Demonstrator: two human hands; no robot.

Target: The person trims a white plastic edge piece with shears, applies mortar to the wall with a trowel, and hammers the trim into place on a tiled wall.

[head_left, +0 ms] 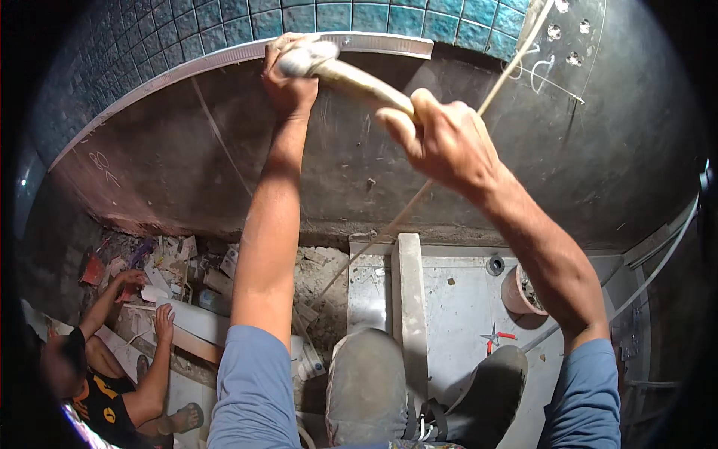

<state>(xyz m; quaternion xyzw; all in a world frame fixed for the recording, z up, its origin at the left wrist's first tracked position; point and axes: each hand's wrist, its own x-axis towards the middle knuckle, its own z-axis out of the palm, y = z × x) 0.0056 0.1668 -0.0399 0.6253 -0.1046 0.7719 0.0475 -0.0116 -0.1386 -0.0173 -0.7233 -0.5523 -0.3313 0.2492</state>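
My right hand [449, 142] grips the wooden handle of a hammer [363, 84], which slants up and left in front of the wall. The blurred, pale hammer head lies right in front of my left hand [293, 88]. My left hand is raised against a white slotted metal strip [374, 43], fingers bent in a pinch. What those fingers hold is hidden behind the hammer head. Along the lower edge of blue-green tiles [329, 16] runs the strip, with bare dark grey wall [359, 165] below it.
A thin pole [516, 63] slants across the wall. Below stand a pink bucket [516, 293] and red-handled pliers [493, 338] on a pale surface, beside an upright beam [410, 299]. At lower left a co-worker [112, 374] sits near rubble [149, 262].
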